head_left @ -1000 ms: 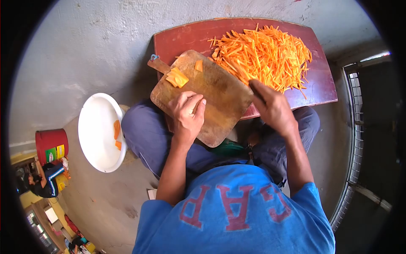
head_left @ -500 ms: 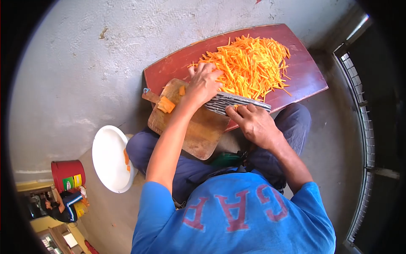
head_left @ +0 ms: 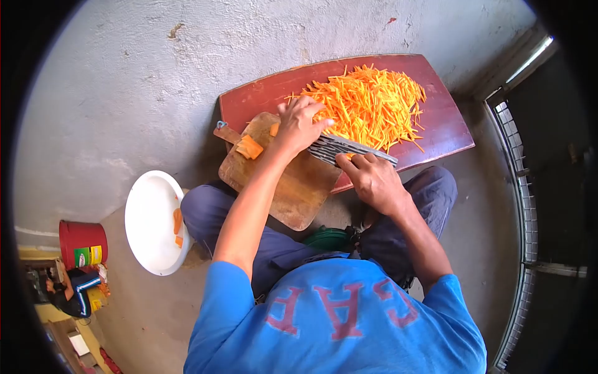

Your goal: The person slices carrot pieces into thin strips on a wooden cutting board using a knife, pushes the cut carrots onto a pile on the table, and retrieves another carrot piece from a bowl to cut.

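Note:
A flat, streaked grey-and-black grater [head_left: 330, 148] slants across the near edge of the carrot heap. My left hand [head_left: 301, 124] rests on its upper left end, with thumb and fingers around it, though the palm hides the contact. My right hand [head_left: 372, 181] is closed over the lower part, pinching a small carrot piece [head_left: 349, 156] against its face. Beyond lies a large heap of carrot strips [head_left: 370, 103]. Nearer, a wooden cutting board [head_left: 286, 193] carries thick carrot chunks [head_left: 249, 147], partly covered by my left forearm.
The heap sits on a dark red tabletop [head_left: 445, 124] against a pale wall. On the floor at left stand a white basin [head_left: 149, 224] with a few carrot pieces and a red bucket [head_left: 83, 242]. Another person [head_left: 78, 290] is at far left. A barred metal door [head_left: 523, 206] lines the right.
The whole view has shifted slightly with my head. Both hands keep almost the same pose at the grater, and the right one still pinches the carrot piece.

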Tool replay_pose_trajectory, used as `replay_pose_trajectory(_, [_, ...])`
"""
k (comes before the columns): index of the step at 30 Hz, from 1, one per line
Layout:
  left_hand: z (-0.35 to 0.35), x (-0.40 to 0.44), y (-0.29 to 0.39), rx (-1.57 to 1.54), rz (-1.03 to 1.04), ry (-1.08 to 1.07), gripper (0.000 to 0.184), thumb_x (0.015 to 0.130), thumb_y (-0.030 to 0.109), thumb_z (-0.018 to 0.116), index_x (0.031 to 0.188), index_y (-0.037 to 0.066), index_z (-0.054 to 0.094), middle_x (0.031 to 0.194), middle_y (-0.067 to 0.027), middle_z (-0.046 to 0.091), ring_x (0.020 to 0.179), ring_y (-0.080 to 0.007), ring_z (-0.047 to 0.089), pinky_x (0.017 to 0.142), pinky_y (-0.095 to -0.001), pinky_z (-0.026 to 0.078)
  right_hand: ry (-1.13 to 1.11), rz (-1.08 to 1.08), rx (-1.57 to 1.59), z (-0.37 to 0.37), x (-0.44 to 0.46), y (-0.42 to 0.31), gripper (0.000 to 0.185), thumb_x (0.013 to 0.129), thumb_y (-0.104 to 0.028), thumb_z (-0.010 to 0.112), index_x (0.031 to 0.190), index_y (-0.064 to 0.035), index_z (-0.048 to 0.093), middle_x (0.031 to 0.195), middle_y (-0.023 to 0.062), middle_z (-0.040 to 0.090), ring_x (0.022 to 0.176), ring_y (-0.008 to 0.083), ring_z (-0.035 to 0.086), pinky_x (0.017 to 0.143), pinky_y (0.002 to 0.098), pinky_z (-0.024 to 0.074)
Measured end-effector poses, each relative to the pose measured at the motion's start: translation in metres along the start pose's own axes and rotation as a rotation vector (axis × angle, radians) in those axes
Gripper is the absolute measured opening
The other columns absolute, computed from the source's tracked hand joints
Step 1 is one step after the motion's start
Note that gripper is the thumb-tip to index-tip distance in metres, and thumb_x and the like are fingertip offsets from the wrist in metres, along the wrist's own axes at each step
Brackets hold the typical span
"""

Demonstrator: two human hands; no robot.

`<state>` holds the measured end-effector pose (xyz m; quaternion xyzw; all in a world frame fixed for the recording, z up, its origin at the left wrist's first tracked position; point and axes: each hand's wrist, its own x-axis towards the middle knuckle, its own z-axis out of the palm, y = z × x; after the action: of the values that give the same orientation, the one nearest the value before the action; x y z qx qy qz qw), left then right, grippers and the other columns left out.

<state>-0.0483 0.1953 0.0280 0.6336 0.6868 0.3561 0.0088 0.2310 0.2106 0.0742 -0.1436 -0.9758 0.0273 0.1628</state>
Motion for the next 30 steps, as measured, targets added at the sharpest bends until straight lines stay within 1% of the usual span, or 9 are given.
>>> replay_pose_trajectory(3, [-0.008, -0.010, 0.008, 0.121, 0.084, -0.050, 0.054, 0.092, 0.041, 0.094, 0.130, 0.006, 0.084, 0.129, -0.0101, 0.076, 0.130, -0.0289, 0.066, 0.114, -0.0508, 0.036, -0.003, 0.046, 0.035, 0.005, -0.002, 0.000, 0.044, 0.096, -0.012, 0.068, 0.140, -0.0070, 0.066, 0.102, 0.0113, 0.073, 0.095, 0.0343, 0.077, 0.079, 0.0494, 0.0653])
replay_pose_trajectory(7, [0.000, 0.002, -0.014, 0.355, 0.093, 0.081, 0.028, 0.098, 0.019, 0.087, 0.123, 0.007, 0.085, 0.122, -0.0084, 0.077, 0.118, -0.0287, 0.068, 0.110, -0.0503, 0.037, 0.067, 0.069, 0.049, 0.007, 0.001, 0.009, 0.047, 0.097, -0.009, 0.068, 0.144, -0.0068, 0.071, 0.099, 0.0135, 0.076, 0.094, 0.0359, 0.077, 0.077, 0.0493, 0.0640])
replay_pose_trajectory(8, [0.003, 0.004, -0.019, 0.290, 0.097, 0.127, 0.025, 0.099, 0.005, 0.079, 0.124, 0.007, 0.083, 0.115, -0.0092, 0.077, 0.112, -0.0291, 0.069, 0.107, -0.0496, 0.039, 0.055, 0.088, 0.070, 0.007, 0.003, 0.014, 0.046, 0.097, -0.008, 0.069, 0.143, -0.0063, 0.070, 0.100, 0.0142, 0.077, 0.094, 0.0375, 0.078, 0.078, 0.0510, 0.0640])
replay_pose_trajectory(13, [-0.043, -0.019, -0.015, 0.191, 0.087, 0.164, 0.032, 0.098, -0.001, 0.070, 0.129, 0.004, 0.080, 0.119, -0.0119, 0.075, 0.114, -0.0314, 0.071, 0.106, -0.0510, 0.043, 0.045, 0.287, 0.412, -0.006, 0.003, 0.016, 0.037, 0.102, -0.010, 0.073, 0.138, -0.0016, 0.070, 0.100, 0.0214, 0.080, 0.090, 0.0438, 0.079, 0.077, 0.0551, 0.0623])
replay_pose_trajectory(17, [-0.097, -0.090, -0.006, 0.206, -0.138, 0.064, 0.033, 0.100, 0.000, 0.074, 0.132, 0.001, 0.078, 0.121, -0.0172, 0.076, 0.112, -0.0380, 0.074, 0.101, -0.0480, 0.054, -0.049, 0.743, 1.074, -0.007, -0.003, 0.004, 0.038, 0.113, -0.016, 0.075, 0.146, 0.0012, 0.070, 0.094, 0.0101, 0.075, 0.076, 0.0228, 0.071, 0.071, 0.0442, 0.0591])
replay_pose_trajectory(20, [-0.098, -0.144, -0.011, 0.074, -0.394, 0.017, 0.035, 0.097, 0.001, 0.080, 0.133, -0.001, 0.078, 0.120, -0.0170, 0.076, 0.106, -0.0366, 0.076, 0.094, -0.0452, 0.059, -0.127, 0.631, 1.161, -0.004, -0.004, -0.013, 0.043, 0.113, -0.014, 0.076, 0.151, 0.0029, 0.066, 0.094, 0.0059, 0.068, 0.077, 0.0133, 0.064, 0.073, 0.0353, 0.0564])
replay_pose_trajectory(22, [-0.092, -0.161, -0.006, -0.182, -0.625, -0.012, 0.037, 0.096, 0.001, 0.082, 0.133, -0.003, 0.078, 0.118, -0.0169, 0.076, 0.102, -0.0344, 0.077, 0.089, -0.0421, 0.061, -0.332, 0.700, 1.124, -0.017, 0.008, -0.029, 0.042, 0.112, -0.011, 0.076, 0.150, 0.0042, 0.066, 0.101, 0.0119, 0.073, 0.093, 0.0195, 0.072, 0.088, 0.0369, 0.0588])
replay_pose_trajectory(24, [-0.082, -0.163, -0.005, -0.095, -0.489, 0.001, 0.037, 0.097, 0.000, 0.082, 0.134, -0.003, 0.078, 0.115, -0.0169, 0.076, 0.098, -0.0322, 0.077, 0.087, -0.0403, 0.061, -0.220, 0.495, 1.041, -0.003, 0.010, -0.038, 0.040, 0.111, -0.010, 0.076, 0.147, 0.0046, 0.067, 0.117, 0.0251, 0.079, 0.112, 0.0353, 0.078, 0.099, 0.0433, 0.0590])
replay_pose_trajectory(30, [-0.055, -0.158, 0.019, -0.481, -0.621, 0.046, 0.041, 0.098, -0.004, 0.079, 0.138, -0.006, 0.074, 0.107, -0.0171, 0.077, 0.097, -0.0309, 0.078, 0.088, -0.0394, 0.062, -0.233, 0.392, 0.904, -0.003, 0.021, -0.048, 0.042, 0.109, -0.010, 0.075, 0.147, 0.0051, 0.066, 0.126, 0.0324, 0.077, 0.123, 0.0516, 0.073, 0.102, 0.0503, 0.0583])
